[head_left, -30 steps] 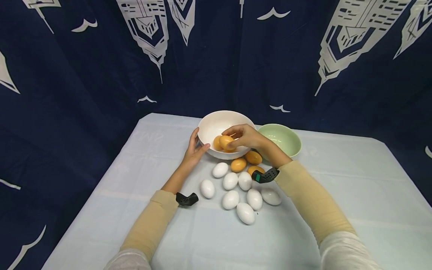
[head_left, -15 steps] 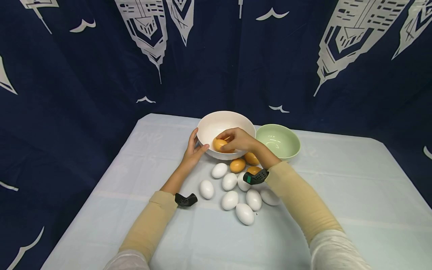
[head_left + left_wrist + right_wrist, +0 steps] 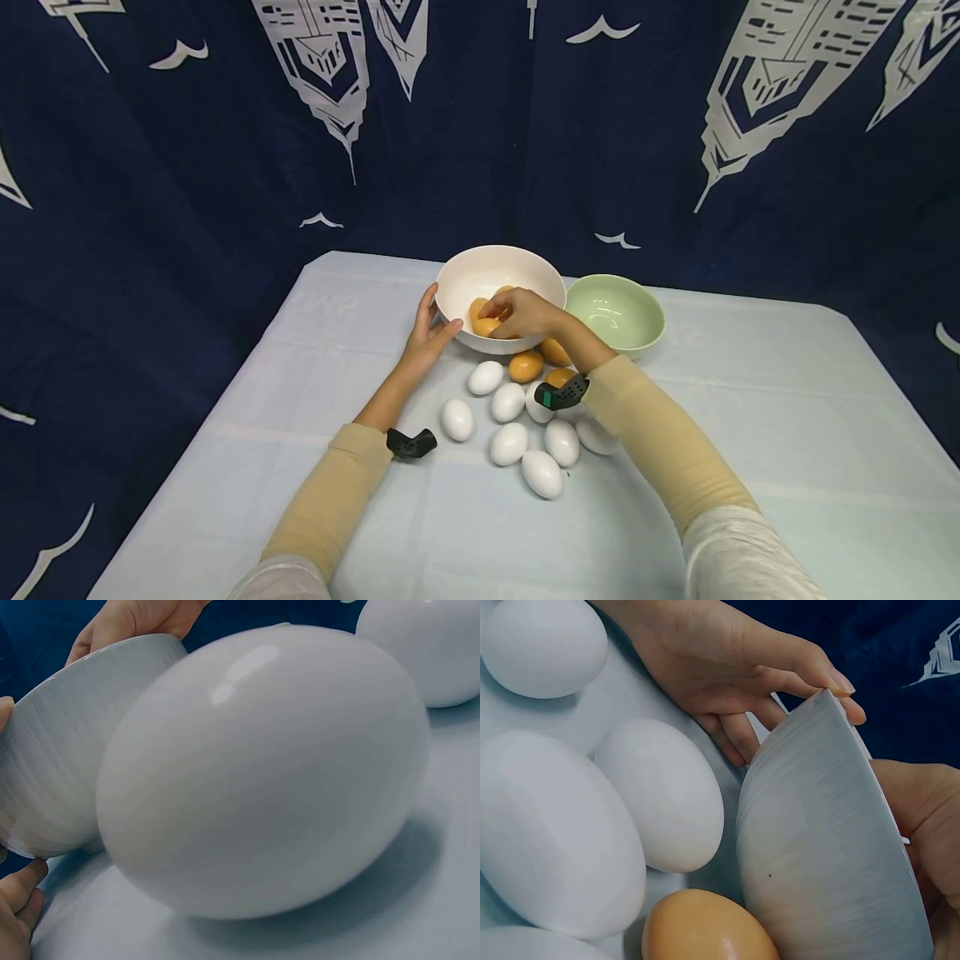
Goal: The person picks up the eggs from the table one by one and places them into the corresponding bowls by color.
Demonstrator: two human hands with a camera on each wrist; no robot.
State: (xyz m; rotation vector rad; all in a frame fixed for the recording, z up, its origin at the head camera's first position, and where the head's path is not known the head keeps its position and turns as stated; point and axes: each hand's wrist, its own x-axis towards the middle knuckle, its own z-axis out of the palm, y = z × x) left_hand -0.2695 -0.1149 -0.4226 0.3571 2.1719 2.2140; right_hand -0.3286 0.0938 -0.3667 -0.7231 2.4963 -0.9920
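A white bowl [image 3: 465, 267] stands at the back of the table, and my left hand [image 3: 426, 340] grips its left side, thumb on the rim. In the right wrist view, the thumb and fingers of that left hand [image 3: 742, 667] straddle the rim. My right hand [image 3: 528, 313] reaches down inside the bowl, fingers and thumb curled round an orange-brown egg [image 3: 487, 327]. Further brown eggs [image 3: 477, 308] lie beside it in the bowl, partly hidden by the hand. Just in front of the bowl sit brown eggs [image 3: 526, 367], and several white eggs [image 3: 508, 443] lie nearer me.
A light green bowl [image 3: 618, 312] stands right of the white bowl, under the right forearm's far side. One white egg [image 3: 262, 772] looms close to the left wrist camera. Behind the table [image 3: 300, 375] hangs a dark blue patterned curtain [image 3: 465, 167].
My right hand has moved down and slightly left into the white bowl with the brown egg. Other brown eggs inside have shifted and show behind the fingers. The left hand keeps its hold.
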